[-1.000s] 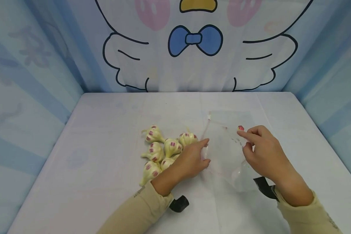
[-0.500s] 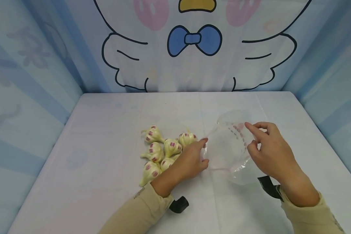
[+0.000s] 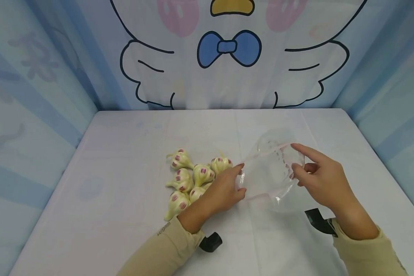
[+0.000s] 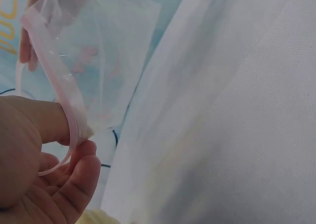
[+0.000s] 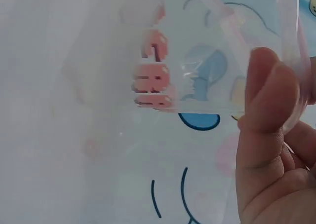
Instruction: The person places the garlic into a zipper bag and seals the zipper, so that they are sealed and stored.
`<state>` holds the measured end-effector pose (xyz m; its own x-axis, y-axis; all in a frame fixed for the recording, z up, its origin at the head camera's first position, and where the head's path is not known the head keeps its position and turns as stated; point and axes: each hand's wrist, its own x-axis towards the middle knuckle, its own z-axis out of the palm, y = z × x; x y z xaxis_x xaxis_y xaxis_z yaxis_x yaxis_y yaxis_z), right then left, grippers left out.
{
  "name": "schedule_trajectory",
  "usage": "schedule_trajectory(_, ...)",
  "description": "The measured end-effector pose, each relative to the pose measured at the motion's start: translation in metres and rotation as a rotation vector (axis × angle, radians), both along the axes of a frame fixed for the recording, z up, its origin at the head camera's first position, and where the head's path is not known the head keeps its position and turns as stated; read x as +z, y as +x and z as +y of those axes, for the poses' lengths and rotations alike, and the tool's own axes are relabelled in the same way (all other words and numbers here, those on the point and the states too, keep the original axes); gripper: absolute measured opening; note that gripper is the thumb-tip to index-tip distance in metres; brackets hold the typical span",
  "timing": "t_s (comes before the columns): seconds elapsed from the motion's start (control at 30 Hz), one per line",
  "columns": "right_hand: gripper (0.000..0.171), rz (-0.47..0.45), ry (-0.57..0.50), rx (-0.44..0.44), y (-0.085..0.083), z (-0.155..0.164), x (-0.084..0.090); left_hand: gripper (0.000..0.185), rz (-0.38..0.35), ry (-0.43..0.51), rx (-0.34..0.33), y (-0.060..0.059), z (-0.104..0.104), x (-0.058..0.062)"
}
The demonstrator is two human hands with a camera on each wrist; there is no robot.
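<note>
A clear zip-lock bag (image 3: 267, 174) with a pink zip strip and red lettering is held between both hands, its mouth spread apart. The left hand (image 3: 224, 191) grips one side of the rim. In the left wrist view the pink strip passes between that hand's thumb and curled fingers (image 4: 81, 177). On the opposite side, the right hand (image 3: 326, 178) holds the rim, with the thumb (image 5: 269, 95) against the plastic in the right wrist view. Several pale yellow garlic bulbs (image 3: 183, 180) with purple patches lie left of the bag, some partly hidden behind the left hand.
All this is on a white-covered table (image 3: 124, 184). A cartoon-print curtain (image 3: 231, 84) hangs behind its far edge, and blue patterned curtains (image 3: 31, 115) flank both sides. Black straps (image 3: 211, 242) stick out at both wrists.
The bag, lying flatter before, has been lifted and its mouth spread. My right hand has moved slightly right, its thumb and index finger now farther apart. The left hand and garlic stay put.
</note>
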<state>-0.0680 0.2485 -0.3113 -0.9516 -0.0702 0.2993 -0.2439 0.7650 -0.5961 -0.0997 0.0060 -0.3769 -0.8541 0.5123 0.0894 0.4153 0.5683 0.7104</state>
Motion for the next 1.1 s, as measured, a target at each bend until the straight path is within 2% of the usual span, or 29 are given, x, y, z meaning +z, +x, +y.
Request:
schedule_trajectory(0.13, 0.049, 0.061, -0.107, 0.004, -0.0016, 0.0001, -0.0022, 0.061, -0.001, 0.002, -0.004, 0.0004, 0.0006, -0.0001)
schedule_trajectory(0.23, 0.048, 0.088, -0.144, 0.007, -0.0013, 0.0006, -0.0028, 0.062, -0.024, -0.012, 0.004, 0.0008, 0.0015, -0.0001)
schedule_trajectory(0.37, 0.046, 0.113, -0.108, -0.002, -0.0002, 0.0016, -0.0010, 0.062, -0.056, -0.037, 0.017, 0.0010, 0.0022, 0.0003)
schedule_trajectory(0.53, 0.047, 0.147, -0.034, 0.015, 0.0012, 0.0009, 0.0048, 0.061, -0.048, -0.078, 0.040, 0.0016, 0.0015, 0.0012)
schedule_trajectory(0.7, 0.049, 0.154, -0.030, 0.025, 0.0028, -0.0014, 0.0050, 0.060, -0.046, -0.101, 0.061, 0.0024, 0.0011, 0.0013)
schedule_trajectory(1.1, 0.060, 0.214, -0.028, 0.028, 0.0018, -0.0032, -0.0032, 0.054, -0.047, 0.014, 0.058, 0.0044, 0.0006, 0.0002)
